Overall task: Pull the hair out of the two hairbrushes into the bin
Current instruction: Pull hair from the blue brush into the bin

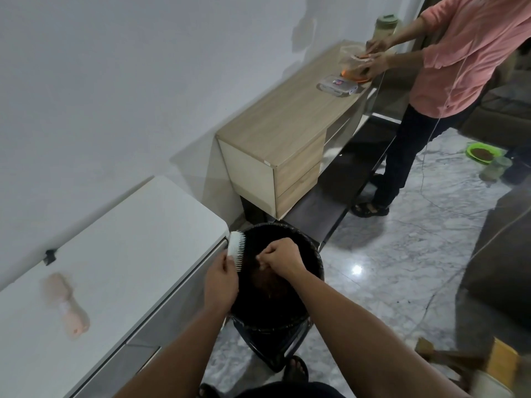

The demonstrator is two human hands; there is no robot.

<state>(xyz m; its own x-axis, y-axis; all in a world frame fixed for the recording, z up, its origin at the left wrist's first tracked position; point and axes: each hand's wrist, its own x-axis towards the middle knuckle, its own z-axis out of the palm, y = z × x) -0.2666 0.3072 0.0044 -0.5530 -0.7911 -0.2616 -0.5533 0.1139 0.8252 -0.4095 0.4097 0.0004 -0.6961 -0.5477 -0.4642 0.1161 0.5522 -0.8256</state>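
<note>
Wooden cabinet (287, 124) beside white counter (115, 254)

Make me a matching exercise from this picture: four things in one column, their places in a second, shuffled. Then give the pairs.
Things
1. white plastic hairbrush
2. pink hairbrush
3. round black bin
4. green bowl

Places
A. on the marble floor, far right
B. lying on the white cabinet top
C. held in the left hand, by the bin's rim
D. on the floor under the right hand

Pairs: 1-C, 2-B, 3-D, 4-A
</note>
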